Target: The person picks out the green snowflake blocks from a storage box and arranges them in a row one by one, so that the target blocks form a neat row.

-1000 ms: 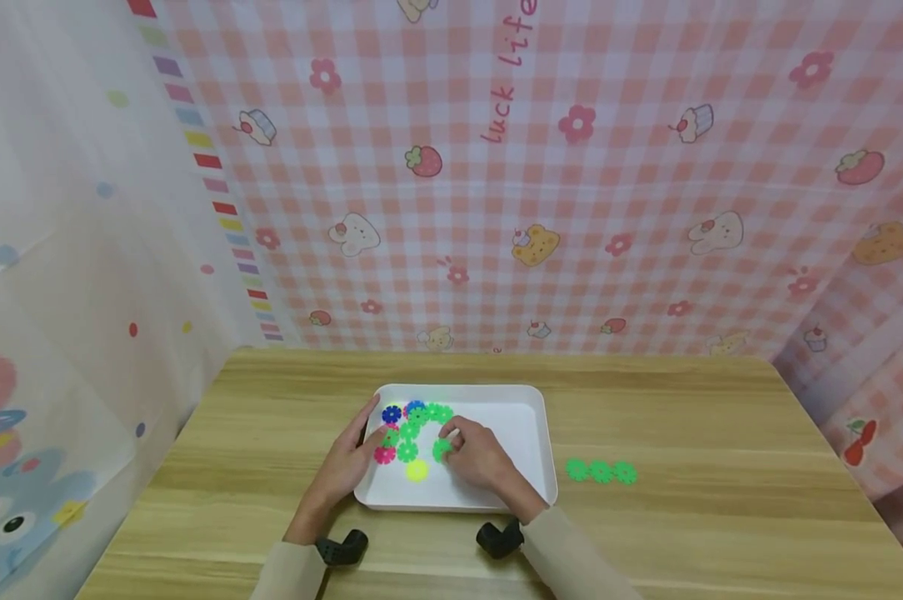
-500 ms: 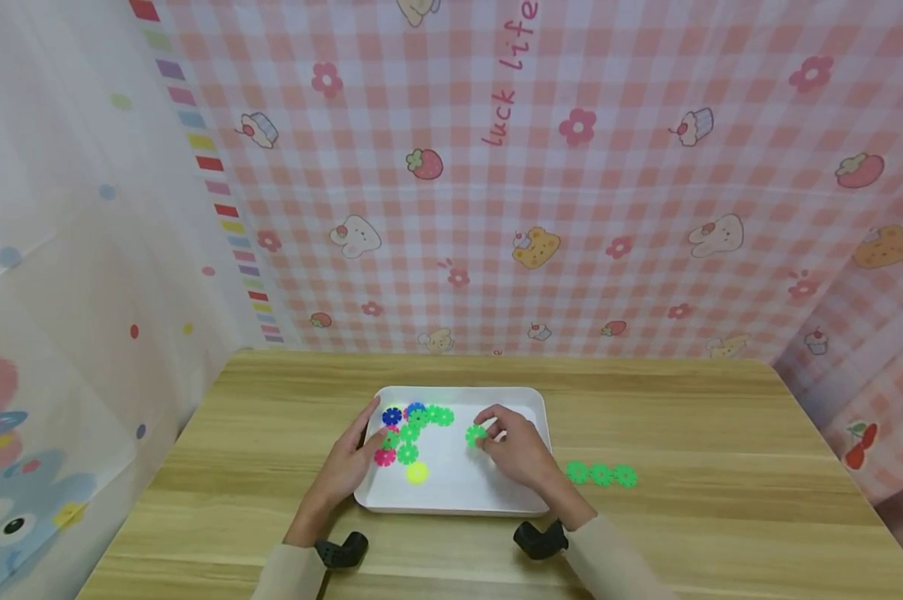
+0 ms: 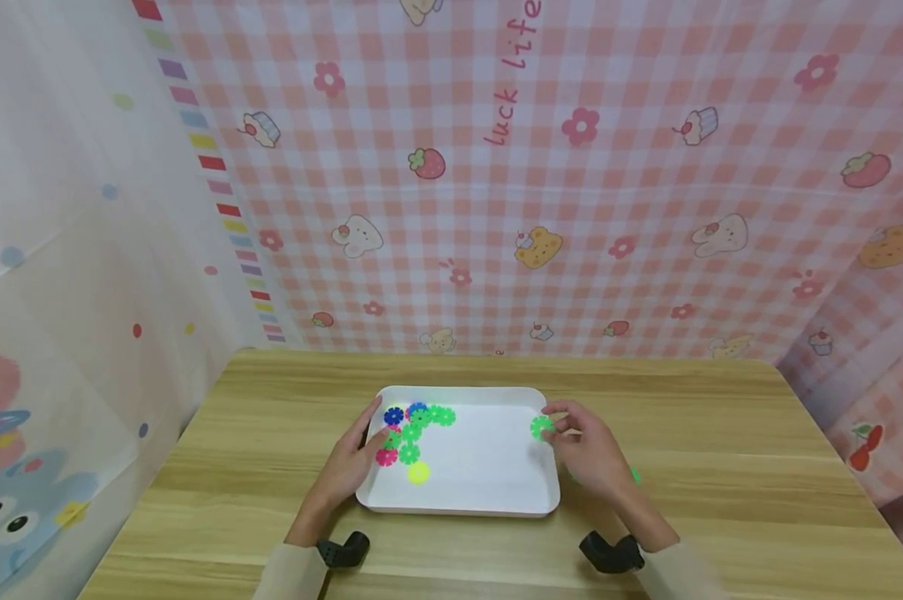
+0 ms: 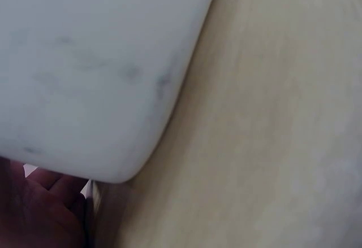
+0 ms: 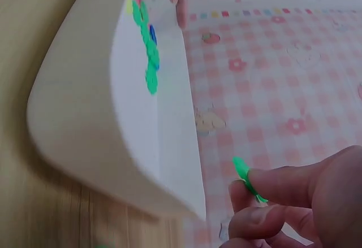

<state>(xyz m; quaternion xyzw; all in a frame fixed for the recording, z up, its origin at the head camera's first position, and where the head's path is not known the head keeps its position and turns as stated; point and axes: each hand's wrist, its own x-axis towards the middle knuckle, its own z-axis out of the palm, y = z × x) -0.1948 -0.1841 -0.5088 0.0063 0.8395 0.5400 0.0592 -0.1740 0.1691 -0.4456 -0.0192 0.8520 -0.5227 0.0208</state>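
The left hand (image 3: 349, 461) grips the tray (image 3: 489, 467) by its left edge, thumb inside, apparently to steady it; over the right edge, the right hand's (image 3: 590, 450) thumb and finger pinch a green disc (image 3: 541, 428) flat-faced, leaving its rim mostly free

tray (image 3: 485, 458) on table (image 3: 714, 450), discs (image 3: 411, 431) inside
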